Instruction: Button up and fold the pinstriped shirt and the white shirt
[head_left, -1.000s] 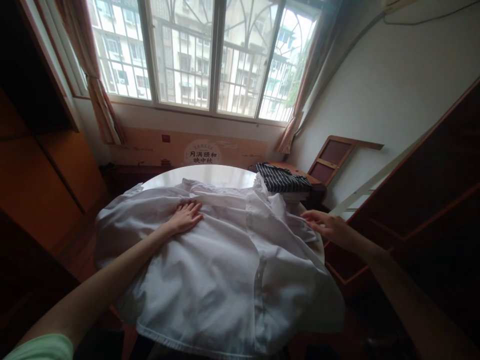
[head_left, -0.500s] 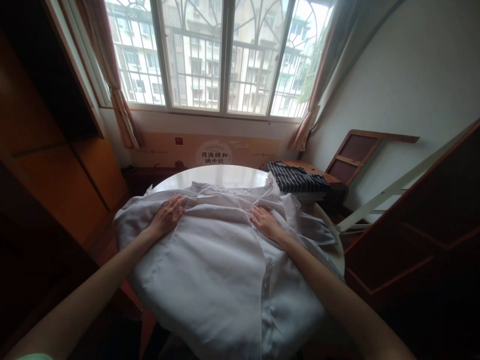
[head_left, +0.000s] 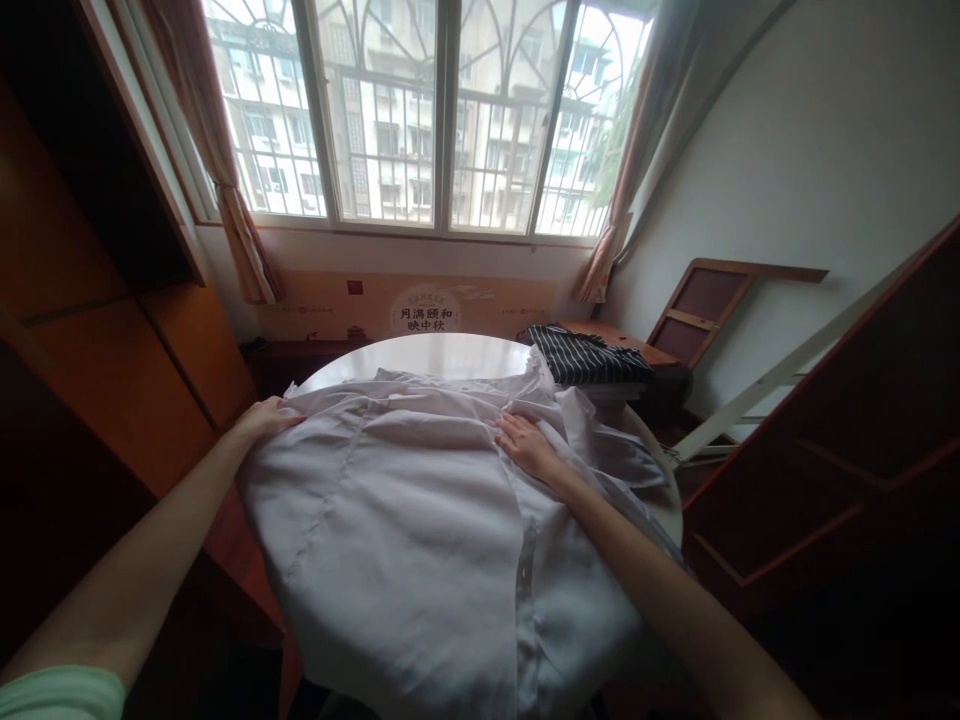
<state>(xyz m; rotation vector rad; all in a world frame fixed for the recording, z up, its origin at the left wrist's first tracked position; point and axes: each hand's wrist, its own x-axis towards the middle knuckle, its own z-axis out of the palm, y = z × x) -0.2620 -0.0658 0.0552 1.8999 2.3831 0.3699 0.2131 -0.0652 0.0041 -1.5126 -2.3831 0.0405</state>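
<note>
A large white shirt (head_left: 427, 510) lies spread over a round table, its lower part hanging down on the near side. A strip with buttonholes runs down its right half. My left hand (head_left: 268, 418) is at the shirt's far left edge, closed on the cloth, with the thumb on top and the other fingers partly hidden. Resting flat on the upper right of the shirt, my right hand (head_left: 529, 447) has its fingers stretched out over the creased fabric. Bunched folds and a frilled edge lie just beyond it.
The white round tabletop (head_left: 427, 352) shows behind the shirt. Folded black-and-white striped cloth (head_left: 589, 355) lies at the far right. A barred window (head_left: 442, 130) is ahead, an orange cabinet (head_left: 112, 380) stands left, and a dark wooden panel (head_left: 840, 480) leans at right.
My left hand has moved left from the shirt's upper middle to its left edge and closed on the cloth. That edge has shifted a little. My right hand stays in place.
</note>
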